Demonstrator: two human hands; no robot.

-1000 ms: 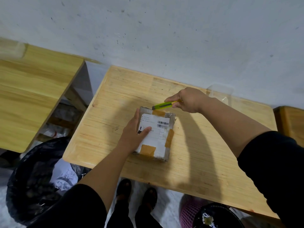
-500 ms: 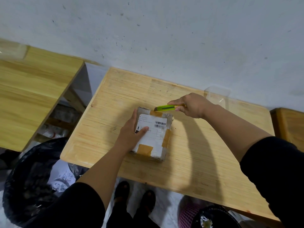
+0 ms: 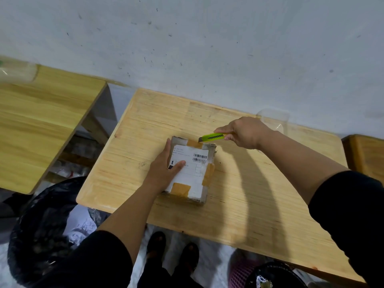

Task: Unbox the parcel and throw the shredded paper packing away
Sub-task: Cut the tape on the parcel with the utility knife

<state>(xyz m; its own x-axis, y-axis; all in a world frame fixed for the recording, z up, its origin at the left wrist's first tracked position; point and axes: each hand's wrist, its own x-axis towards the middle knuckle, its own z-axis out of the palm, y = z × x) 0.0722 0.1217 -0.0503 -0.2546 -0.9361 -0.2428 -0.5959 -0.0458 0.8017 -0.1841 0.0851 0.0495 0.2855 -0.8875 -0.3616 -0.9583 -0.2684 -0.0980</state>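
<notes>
A small cardboard parcel (image 3: 194, 175) with a white shipping label and brown tape lies on the wooden table (image 3: 239, 190). My left hand (image 3: 164, 169) holds it at its left side, fingers along the edge and thumb on the label. My right hand (image 3: 243, 132) grips a lime-green utility knife (image 3: 212, 137), whose tip touches the brown tape at the parcel's far edge. The parcel is closed, so no shredded paper shows.
A black bin bag (image 3: 41, 229) stands open on the floor at the table's left front. A pink basket with a black bag (image 3: 268, 273) sits under the front edge. A clear plastic cup (image 3: 274, 119) stands by the wall. Another table (image 3: 41, 121) is at the left.
My right hand has drawn the knife to the right along the parcel's far edge, from its middle toward the right. My left hand stays on the parcel.
</notes>
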